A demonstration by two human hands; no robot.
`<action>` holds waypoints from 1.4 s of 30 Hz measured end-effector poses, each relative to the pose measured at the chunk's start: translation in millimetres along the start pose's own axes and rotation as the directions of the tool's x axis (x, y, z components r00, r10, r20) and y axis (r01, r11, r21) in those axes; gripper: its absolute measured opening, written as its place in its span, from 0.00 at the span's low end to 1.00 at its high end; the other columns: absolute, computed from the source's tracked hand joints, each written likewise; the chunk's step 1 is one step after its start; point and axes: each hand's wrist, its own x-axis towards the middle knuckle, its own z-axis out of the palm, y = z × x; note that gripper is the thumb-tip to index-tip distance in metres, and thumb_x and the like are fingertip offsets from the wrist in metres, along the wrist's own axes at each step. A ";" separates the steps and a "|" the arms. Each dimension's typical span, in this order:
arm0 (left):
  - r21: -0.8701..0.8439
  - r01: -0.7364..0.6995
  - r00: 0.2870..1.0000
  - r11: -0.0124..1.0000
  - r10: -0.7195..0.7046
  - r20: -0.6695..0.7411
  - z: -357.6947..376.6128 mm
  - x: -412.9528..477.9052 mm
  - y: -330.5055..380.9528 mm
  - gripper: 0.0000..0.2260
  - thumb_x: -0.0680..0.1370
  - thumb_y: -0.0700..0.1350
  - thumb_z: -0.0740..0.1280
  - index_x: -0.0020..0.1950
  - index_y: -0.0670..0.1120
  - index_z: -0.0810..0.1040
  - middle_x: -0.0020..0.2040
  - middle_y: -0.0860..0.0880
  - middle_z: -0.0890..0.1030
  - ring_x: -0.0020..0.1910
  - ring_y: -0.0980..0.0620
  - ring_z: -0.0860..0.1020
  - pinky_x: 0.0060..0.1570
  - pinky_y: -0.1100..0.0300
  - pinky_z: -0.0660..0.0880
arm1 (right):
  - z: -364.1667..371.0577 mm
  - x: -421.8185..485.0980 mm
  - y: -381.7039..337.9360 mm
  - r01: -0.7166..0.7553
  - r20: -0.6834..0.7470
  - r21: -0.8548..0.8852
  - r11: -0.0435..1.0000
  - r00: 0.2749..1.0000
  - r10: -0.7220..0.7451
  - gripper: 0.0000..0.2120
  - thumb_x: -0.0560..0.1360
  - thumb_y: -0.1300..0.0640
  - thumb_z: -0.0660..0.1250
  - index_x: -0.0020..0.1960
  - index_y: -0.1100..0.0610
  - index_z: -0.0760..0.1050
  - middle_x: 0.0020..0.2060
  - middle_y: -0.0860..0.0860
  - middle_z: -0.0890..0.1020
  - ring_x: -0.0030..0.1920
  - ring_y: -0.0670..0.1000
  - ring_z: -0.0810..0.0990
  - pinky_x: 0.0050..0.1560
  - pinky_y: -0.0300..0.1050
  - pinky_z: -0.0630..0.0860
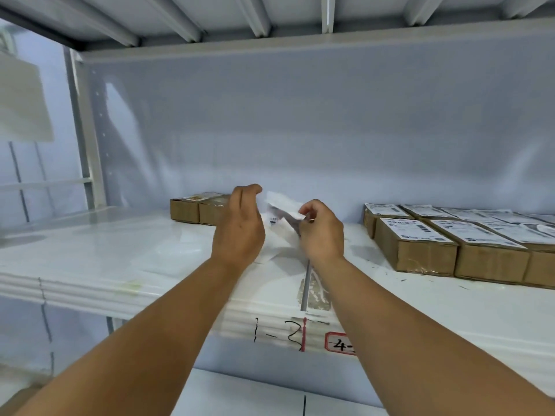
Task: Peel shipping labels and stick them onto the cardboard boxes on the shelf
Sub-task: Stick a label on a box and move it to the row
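Blocking the key spot, the left hand (238, 226) shows only its back, fingers curved at the top. The white label sheets (280, 238) run behind it, so I cannot tell if it grips them or just sits beside them. The right hand (321, 232) is clearer: thumb and fingertips pinch the near end of a shipping label (283, 203). The label is a small white slip, raised and tilted above the sheets, motion-blurred, print unreadable. A dark barcode-like patch shows on the sheet under it, too smeared to read. Both hands are close together over the middle of the white shelf (120, 253), with the label between them, in the air and not on any box. At the back left stands a left pair of cardboard boxes (183, 211), the second half hidden by the left hand. The first has a small sticker on top, detail not legible. A right group of cardboard boxes (420, 258) stands in tight rows with white printed labels on their tops. It is cut off by the frame edge, so the count is unclear. On the shelf's front lip there is a handwritten mark (277, 334) reading "1-3". Beside it a red-bordered tag (339, 344) starts "4-", the rest covered by the right forearm.
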 end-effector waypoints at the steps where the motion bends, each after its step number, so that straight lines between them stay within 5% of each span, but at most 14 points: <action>1: -0.030 -0.035 0.999 0.999 0.034 -0.035 -2.9 0.9 1.8 0.17 0.72 0.30 0.56 0.58 0.38 0.74 0.54 0.40 0.76 0.49 0.39 0.75 0.45 0.49 0.74 | 0.2 0.0 0.5 0.010 0.020 0.013 1.000 1.000 -0.011 0.10 0.74 0.66 0.60 0.46 0.53 0.75 0.42 0.48 0.78 0.42 0.51 0.74 0.40 0.40 0.67; 7: 0.103 -0.279 0.959 0.955 0.273 0.070 -2.1 -2.3 -0.1 0.10 0.72 0.47 0.61 0.44 0.44 0.79 0.44 0.48 0.79 0.42 0.45 0.77 0.39 0.57 0.73 | 3.0 -2.7 0.0 0.020 0.092 0.094 0.995 0.995 -0.028 0.10 0.75 0.64 0.61 0.46 0.53 0.78 0.46 0.51 0.80 0.41 0.48 0.75 0.43 0.38 0.67; 11: 0.106 -0.242 0.963 0.964 0.226 0.145 2.1 -4.5 -4.4 0.09 0.67 0.36 0.73 0.44 0.44 0.79 0.44 0.46 0.79 0.43 0.42 0.77 0.36 0.55 0.75 | 1.7 -2.9 -3.1 -0.009 0.113 0.145 0.989 0.994 -0.007 0.07 0.75 0.60 0.63 0.45 0.53 0.79 0.43 0.49 0.82 0.42 0.49 0.77 0.43 0.41 0.71; 20: 0.092 -0.179 0.980 0.980 0.170 0.102 3.8 1.0 -6.9 0.04 0.73 0.35 0.63 0.42 0.42 0.76 0.39 0.45 0.77 0.38 0.42 0.75 0.35 0.50 0.74 | 0.7 -4.8 -5.7 -0.069 0.201 0.234 0.970 0.979 0.021 0.11 0.77 0.52 0.63 0.38 0.52 0.79 0.31 0.45 0.79 0.34 0.48 0.76 0.39 0.42 0.71; 25: 0.057 -0.142 0.987 0.988 0.137 0.089 4.4 1.4 -9.5 0.07 0.75 0.41 0.59 0.43 0.42 0.76 0.40 0.45 0.77 0.39 0.43 0.75 0.38 0.52 0.72 | -1.0 -1.1 -4.7 -0.265 0.248 0.336 0.904 0.951 0.187 0.11 0.78 0.55 0.60 0.47 0.52 0.81 0.44 0.49 0.83 0.46 0.52 0.80 0.37 0.40 0.71; 28: 0.022 -0.097 0.993 0.995 0.095 0.074 3.0 1.0 -10.1 0.02 0.76 0.37 0.64 0.45 0.40 0.76 0.42 0.44 0.77 0.41 0.43 0.74 0.40 0.51 0.72 | -1.9 -1.2 -3.9 -0.340 0.322 0.393 0.854 0.921 0.218 0.13 0.75 0.63 0.61 0.54 0.49 0.77 0.41 0.49 0.80 0.40 0.49 0.79 0.37 0.35 0.73; 31: 0.003 -0.095 0.993 0.995 0.094 0.069 1.0 -0.2 -10.0 0.01 0.74 0.35 0.67 0.44 0.40 0.76 0.41 0.44 0.77 0.40 0.44 0.74 0.39 0.52 0.72 | 0.6 -3.0 -1.5 -0.402 0.361 0.403 0.822 0.895 0.261 0.10 0.74 0.60 0.65 0.54 0.51 0.75 0.48 0.55 0.82 0.43 0.54 0.80 0.46 0.47 0.76; 33: -0.006 -0.107 0.991 0.994 0.107 0.084 0.3 -0.3 -9.0 0.03 0.73 0.34 0.68 0.43 0.40 0.76 0.41 0.44 0.76 0.39 0.44 0.75 0.37 0.52 0.73 | -0.8 -2.0 -1.1 -0.437 0.356 0.430 0.790 0.886 0.297 0.02 0.75 0.60 0.65 0.45 0.54 0.76 0.42 0.54 0.81 0.42 0.56 0.80 0.47 0.50 0.76; 35: -0.007 -0.133 0.985 0.991 0.133 0.108 -0.1 -1.0 -7.9 0.04 0.72 0.33 0.68 0.41 0.41 0.75 0.40 0.44 0.76 0.38 0.44 0.75 0.36 0.53 0.73 | -1.4 -0.3 0.0 -0.464 0.364 0.453 0.761 0.876 0.317 0.05 0.76 0.61 0.65 0.41 0.55 0.76 0.38 0.54 0.80 0.39 0.56 0.80 0.48 0.51 0.77; 37: -0.007 -0.149 0.980 0.989 0.149 0.132 -0.7 -1.5 -7.8 0.05 0.70 0.32 0.67 0.40 0.41 0.75 0.39 0.45 0.75 0.38 0.44 0.74 0.36 0.53 0.73 | -0.5 -0.9 -1.0 -0.453 0.363 0.465 0.761 0.881 0.302 0.02 0.75 0.59 0.67 0.45 0.54 0.75 0.40 0.55 0.81 0.42 0.57 0.81 0.50 0.54 0.78; 42: 0.032 -0.187 0.970 0.982 0.179 0.164 -1.5 -1.9 -9.1 0.06 0.67 0.33 0.66 0.38 0.43 0.74 0.38 0.46 0.75 0.39 0.45 0.74 0.36 0.57 0.69 | -4.1 -3.6 -3.6 -0.511 0.434 0.497 0.701 0.846 0.310 0.11 0.72 0.64 0.68 0.53 0.56 0.72 0.40 0.56 0.79 0.39 0.56 0.80 0.44 0.49 0.75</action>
